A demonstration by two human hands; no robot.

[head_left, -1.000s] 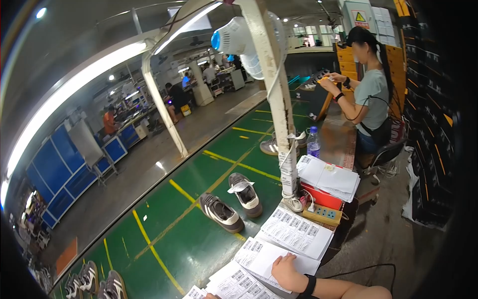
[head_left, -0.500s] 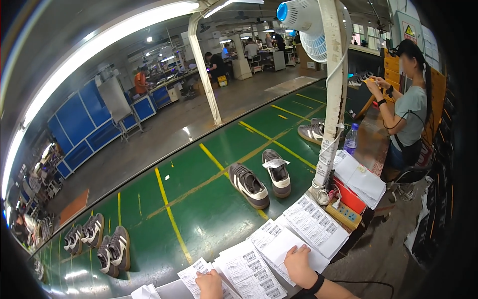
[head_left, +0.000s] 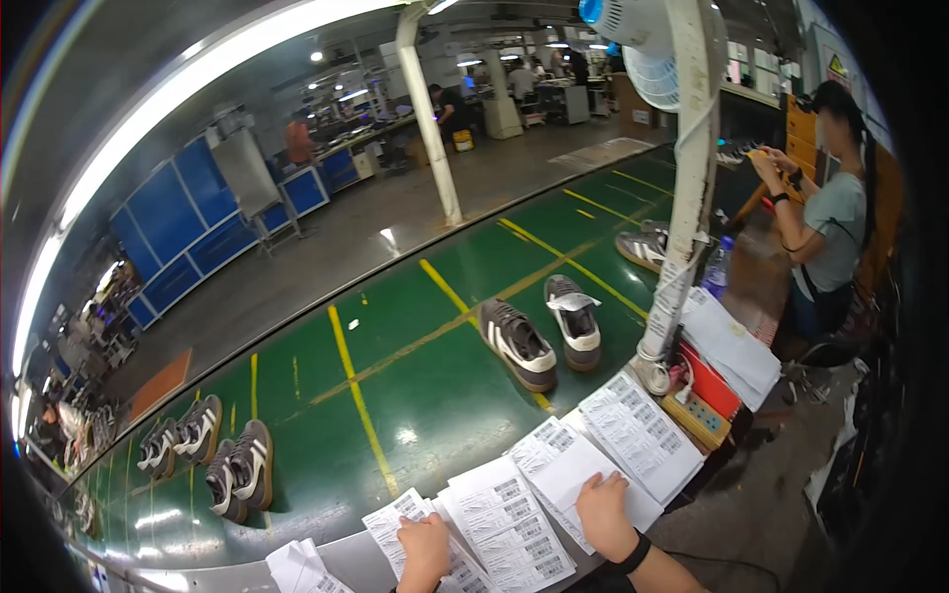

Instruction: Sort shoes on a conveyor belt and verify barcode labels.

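Looking down through the head view, we see stacks of barcode label sheets in a row along the near edge of the green conveyor belt (head_left: 297, 445), partly over its grey metal rim (head_left: 225, 577). Mixing seems the chief risk: the middle stack (head_left: 506, 529) and the far-right stack (head_left: 641, 427) crowd the right-centre stack (head_left: 549, 460) under our right hand (head_left: 605, 509), so a sideways drag could pull neighbouring sheets out of order. A careless tug toward us might tip pages off the near edge, and if the belt ran, stacks overlapping it could be carried askew. The fan (head_left: 652, 77) could lift loose corners if its draught reached them; we cannot tell whether it is turning.

Our right forearm slants in from the lower right, a black wristband (head_left: 636, 553) at the wrist. The hand lies palm down, fingers slightly apart and gently bent, on a blank white part of its stack. Our left hand (head_left: 425, 546) comes up from below, back upward, most of its forearm out of view. Its fingertips rest on the left stack (head_left: 388, 515); whether they pinch a sheet or merely press it, we cannot tell.
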